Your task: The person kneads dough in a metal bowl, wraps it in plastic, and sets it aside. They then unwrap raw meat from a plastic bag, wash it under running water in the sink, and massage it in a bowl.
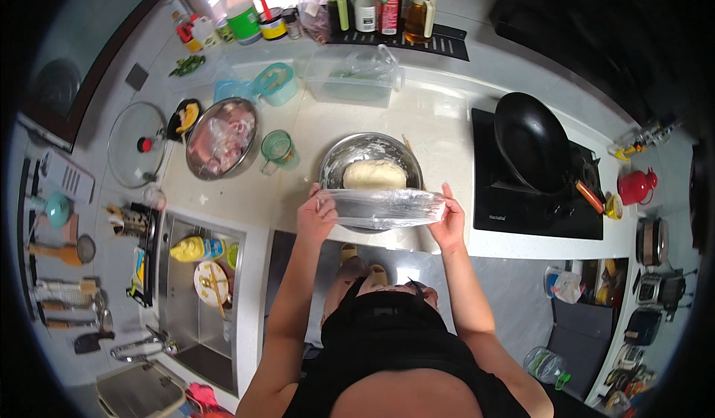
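Observation:
A steel mixing bowl (pixel 349 149) with floury residue on its wall stands on the counter before me. Inside it lies an oblong lump of pale dough (pixel 375 174). Clear plastic film (pixel 382 208) is stretched between my two hands over the bowl's near part, leaving the dough mostly uncovered. At the film's left end, my left hand (pixel 318 215) grips it with bent fingers. My right hand (pixel 450 218) pinches the opposite end. The bowl's near side shows only partly under the film. A pair of chopsticks (pixel 409 145) lies partly hidden by the bowl's right side.
Left of the bowl are a green glass measuring cup (pixel 279 150) and a steel basin (pixel 256 139) of raw meat. Behind stands a clear plastic bin (pixel 349 86). A black wok (pixel 530 141) sits on the cooktop (pixel 503 208) at right. The sink (pixel 184 317) is at lower left.

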### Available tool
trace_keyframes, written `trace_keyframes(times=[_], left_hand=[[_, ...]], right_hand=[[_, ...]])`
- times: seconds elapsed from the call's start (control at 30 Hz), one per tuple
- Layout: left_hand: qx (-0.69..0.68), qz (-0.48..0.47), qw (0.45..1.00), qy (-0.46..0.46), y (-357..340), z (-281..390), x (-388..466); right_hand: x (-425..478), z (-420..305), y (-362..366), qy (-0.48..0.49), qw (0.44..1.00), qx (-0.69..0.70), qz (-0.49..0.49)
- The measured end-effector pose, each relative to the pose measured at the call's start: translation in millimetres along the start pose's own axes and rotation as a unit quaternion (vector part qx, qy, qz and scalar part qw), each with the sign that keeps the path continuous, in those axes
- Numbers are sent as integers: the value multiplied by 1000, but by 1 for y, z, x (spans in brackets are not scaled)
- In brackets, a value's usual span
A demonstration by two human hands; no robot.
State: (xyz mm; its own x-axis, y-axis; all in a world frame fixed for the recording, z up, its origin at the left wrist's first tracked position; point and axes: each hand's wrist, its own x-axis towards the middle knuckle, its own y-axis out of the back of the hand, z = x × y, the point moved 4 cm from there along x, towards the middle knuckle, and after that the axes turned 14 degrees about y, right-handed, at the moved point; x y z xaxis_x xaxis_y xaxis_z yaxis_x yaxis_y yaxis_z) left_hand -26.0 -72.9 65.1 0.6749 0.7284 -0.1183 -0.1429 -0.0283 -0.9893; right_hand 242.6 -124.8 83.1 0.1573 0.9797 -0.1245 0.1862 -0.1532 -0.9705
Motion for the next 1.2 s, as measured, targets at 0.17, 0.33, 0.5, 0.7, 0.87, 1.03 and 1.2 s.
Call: trace_keyframes(times=[0.17, 0.33, 0.5, 0.7, 0.87, 1.03, 1.2], left_hand=[[214, 164, 963, -4, -5, 40, 39], [646, 249, 720, -43, -9, 66, 96], [879, 352, 320, 14, 54, 50, 125], [858, 350, 329, 182, 76, 40, 120], [827, 354, 387, 200, 94, 48, 128], [714, 357, 500, 336, 107, 59, 135], [651, 347, 625, 254, 105, 53, 134]], right_hand=[[33, -5, -6, 64, 982, -175, 25], [90, 14, -1, 66, 803, -592, -36], [117, 52, 50, 76, 380, -911, -144], [115, 65, 54, -128, 319, -939, -31], [131, 67, 58, -201, 286, -935, -61], [153, 63, 44, -266, 312, -904, -125], [150, 59, 56, -75, 337, -927, -149]])
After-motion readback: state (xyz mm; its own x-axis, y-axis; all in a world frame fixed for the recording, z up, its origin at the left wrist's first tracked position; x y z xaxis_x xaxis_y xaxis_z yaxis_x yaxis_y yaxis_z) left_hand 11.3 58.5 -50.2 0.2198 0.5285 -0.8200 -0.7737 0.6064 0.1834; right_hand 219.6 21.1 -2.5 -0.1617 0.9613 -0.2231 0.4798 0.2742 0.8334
